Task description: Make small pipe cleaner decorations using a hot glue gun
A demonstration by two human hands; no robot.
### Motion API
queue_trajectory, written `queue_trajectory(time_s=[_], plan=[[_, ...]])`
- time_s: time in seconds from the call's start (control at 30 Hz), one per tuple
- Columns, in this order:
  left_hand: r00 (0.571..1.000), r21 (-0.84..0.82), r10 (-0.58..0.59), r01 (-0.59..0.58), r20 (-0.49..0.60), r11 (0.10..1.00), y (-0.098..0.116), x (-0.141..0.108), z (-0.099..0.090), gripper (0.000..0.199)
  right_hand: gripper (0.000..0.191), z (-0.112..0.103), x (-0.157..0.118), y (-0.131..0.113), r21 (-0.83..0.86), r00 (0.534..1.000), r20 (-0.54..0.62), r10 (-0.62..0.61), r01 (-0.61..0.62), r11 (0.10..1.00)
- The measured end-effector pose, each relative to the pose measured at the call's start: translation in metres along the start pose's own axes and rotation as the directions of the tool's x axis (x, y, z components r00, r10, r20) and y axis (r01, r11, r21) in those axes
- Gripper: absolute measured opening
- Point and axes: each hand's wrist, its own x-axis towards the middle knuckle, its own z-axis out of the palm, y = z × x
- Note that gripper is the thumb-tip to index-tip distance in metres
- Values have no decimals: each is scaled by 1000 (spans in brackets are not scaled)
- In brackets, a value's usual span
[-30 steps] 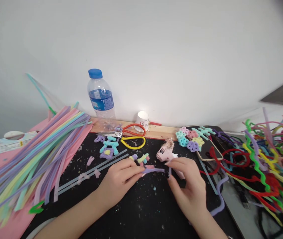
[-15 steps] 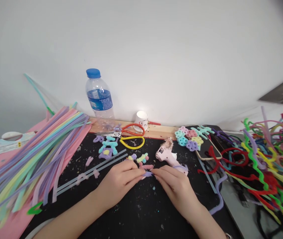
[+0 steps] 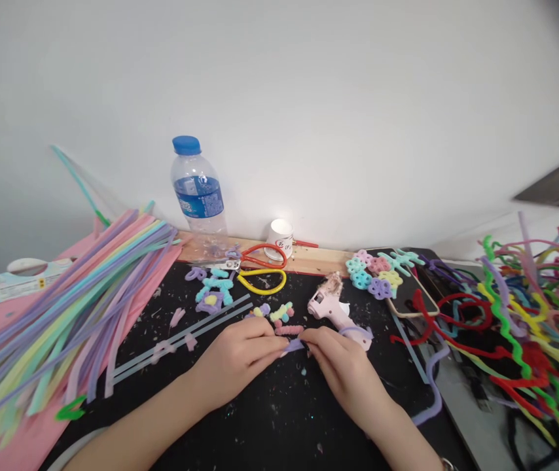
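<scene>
Between my fingertips, low over the black mat (image 3: pixel 270 418), is a short purple pipe cleaner (image 3: pixel 294 345). My left hand (image 3: pixel 243 356) pinches its left end, and my right hand (image 3: pixel 341 360) pinches the other end. Much of the piece is hidden by the fingers. Just beyond them lie a pink coiled pipe cleaner (image 3: pixel 289 330) and a small multicoloured pipe-cleaner piece (image 3: pixel 282 313). A pale pink glue gun (image 3: pixel 331 306) rests behind my right hand. Clear glue sticks (image 3: pixel 186 338) lie to the left of my left hand.
Scissors with red and yellow handles (image 3: pixel 262 281), a paper cup (image 3: pixel 280 237) and a plastic bottle (image 3: pixel 199 196) stand or lie toward the wall. Pastel pipe cleaners (image 3: pixel 83 307) cover the left side. Tangled bright ones (image 3: pixel 529 327) fill the right. Pipe-cleaner flowers (image 3: pixel 375 271) lie on a phone.
My right hand has shifted slightly left, its fingers curling more, and a bit more of the purple piece shows between the hands. The view has moved slightly.
</scene>
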Motion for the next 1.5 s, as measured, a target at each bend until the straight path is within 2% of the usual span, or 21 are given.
queue_trajectory(time_s=[0.2,0.43,0.53,0.83,1.17,1.5], plan=[[1000,17,-3,3,-8,1000,1,1,0,20,31,-1,1,-1,62,1000,16,23,-24,998],[998,19,-22,23,-55,1000,0,3,0,16,23,1,3,3,22,996,-65,57,-55,998],[997,21,-39,40,-63,999,-1,2,1,16,25,1,4,2,19,997,-43,66,-65,998],[999,41,-42,43,-21,998,-1,0,4,20,30,0,5,-1,-4,997,-14,81,-81,997],[998,16,-63,63,-2,998,-4,-2,6,17,23,-1,6,1,-36,996,52,66,-64,997],[998,36,-54,53,17,998,-3,0,5,17,23,3,5,0,72,996,15,90,-91,993]])
